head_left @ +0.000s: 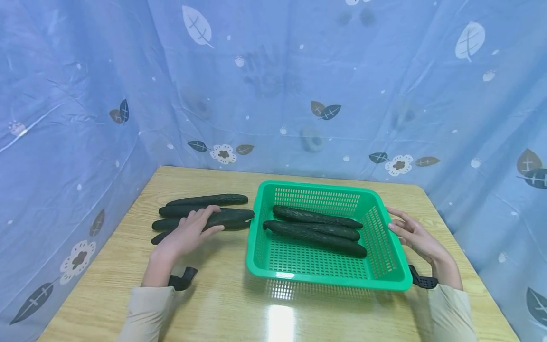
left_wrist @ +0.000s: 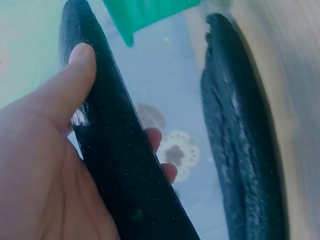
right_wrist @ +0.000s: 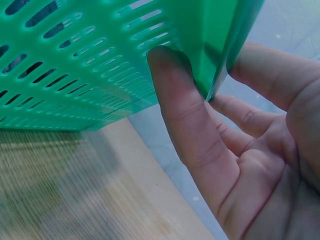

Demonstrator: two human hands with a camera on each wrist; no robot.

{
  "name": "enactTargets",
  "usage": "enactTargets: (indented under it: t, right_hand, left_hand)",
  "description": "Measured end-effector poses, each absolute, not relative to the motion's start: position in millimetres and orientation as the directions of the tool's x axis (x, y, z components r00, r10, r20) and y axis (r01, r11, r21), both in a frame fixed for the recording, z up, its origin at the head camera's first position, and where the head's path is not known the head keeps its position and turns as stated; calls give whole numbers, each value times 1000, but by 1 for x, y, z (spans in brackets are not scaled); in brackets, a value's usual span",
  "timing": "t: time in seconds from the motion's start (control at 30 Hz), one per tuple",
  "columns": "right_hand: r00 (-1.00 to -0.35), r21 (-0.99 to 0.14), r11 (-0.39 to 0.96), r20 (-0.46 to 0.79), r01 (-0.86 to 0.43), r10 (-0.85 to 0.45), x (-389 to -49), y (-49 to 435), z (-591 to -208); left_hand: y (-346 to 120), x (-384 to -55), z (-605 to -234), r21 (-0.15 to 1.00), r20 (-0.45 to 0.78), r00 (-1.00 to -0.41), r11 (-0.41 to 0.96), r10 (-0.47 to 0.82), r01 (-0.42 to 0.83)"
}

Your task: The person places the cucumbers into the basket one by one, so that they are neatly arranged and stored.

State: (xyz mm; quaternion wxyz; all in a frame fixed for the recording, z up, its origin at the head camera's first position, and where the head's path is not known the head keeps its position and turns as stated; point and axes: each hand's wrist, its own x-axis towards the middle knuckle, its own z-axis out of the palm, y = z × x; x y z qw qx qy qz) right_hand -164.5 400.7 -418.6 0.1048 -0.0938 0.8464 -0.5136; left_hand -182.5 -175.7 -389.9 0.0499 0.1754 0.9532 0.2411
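My left hand (head_left: 185,236) grips a dark green cucumber (left_wrist: 117,135), thumb on one side and fingertips showing past the other. This cucumber lies among several cucumbers at the table's left, its far end close by the green basket (head_left: 329,281). A wrinkled cucumber (left_wrist: 240,135) shows beside it in the left wrist view. My right hand (head_left: 420,240) holds the basket's right rim, with one finger beneath against the slotted wall (right_wrist: 125,55) and the thumb outside the edge. Inside the basket, three cucumbers (head_left: 316,237) lie side by side.
A wooden table (head_left: 222,304) carries everything. Blue patterned curtain (head_left: 282,85) hangs behind and along both sides. Another cucumber (head_left: 207,200) lies farthest back in the left group. Black straps (head_left: 183,279) sit at both wrists, beside the beige sleeves.
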Motion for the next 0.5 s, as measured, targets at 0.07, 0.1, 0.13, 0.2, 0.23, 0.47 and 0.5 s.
enactTargets:
  t: [0.07, 0.1, 0.13, 0.2, 0.23, 0.47, 0.5]
  right_hand:
    - [-961, -891, 452, -81, -49, -265, -165, 400, -418]
    - [-961, -891, 452, -80, -51, -265, -165, 400, -418]
    - [-961, -890, 453, -78, -53, -266, -164, 400, -418]
    - [-959, -891, 449, -73, -61, -273, -164, 400, -418]
    - [-959, -891, 450, -69, -64, -274, -164, 400, -418]
    - [-960, -890, 453, -72, -61, -271, -164, 400, -416]
    - [-959, -892, 447, -74, -60, -274, -164, 399, -416]
  left_hand:
    - [-171, -180, -385, 480, -17, -930, 818, 368, 316]
    - [-168, -180, -383, 482, -20, -927, 817, 374, 318]
    - [-165, -179, -381, 482, -27, -925, 816, 379, 320]
    - [-159, -179, -376, 476, -30, -919, 814, 392, 332]
    - [-157, -179, -374, 470, -30, -916, 814, 401, 341]
    - [-136, -184, -361, 402, -20, -878, 808, 479, 431]
    - [-133, -185, -359, 391, -23, -872, 807, 489, 443]
